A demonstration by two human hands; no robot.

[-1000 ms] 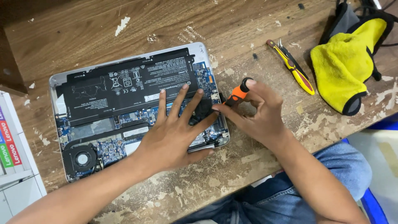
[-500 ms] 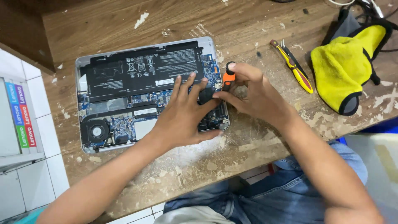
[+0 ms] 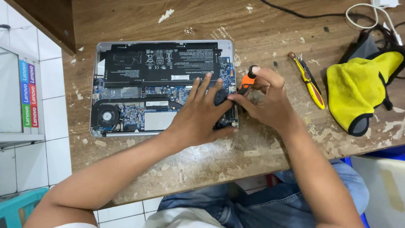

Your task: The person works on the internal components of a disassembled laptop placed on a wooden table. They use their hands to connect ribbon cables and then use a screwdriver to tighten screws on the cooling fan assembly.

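Laptop (image 3: 162, 86) lies open on the bench (image 3: 261, 29), back cover off. Our left hand (image 3: 198, 116) presses flat on the board, gripping nothing; right hand (image 3: 268, 99) grips a screwdriver (image 3: 247, 82) at the laptop's right edge. Battery and fan remain in place; pliers (image 3: 307, 80) lie unused.

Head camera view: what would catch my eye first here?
An opened silver laptop with its black battery and blue circuit board bare lies on a worn wooden table. The left hand presses flat on its right end, while the right hand holds an orange-and-black screwdriver there. A yellow cloth lies at far right.
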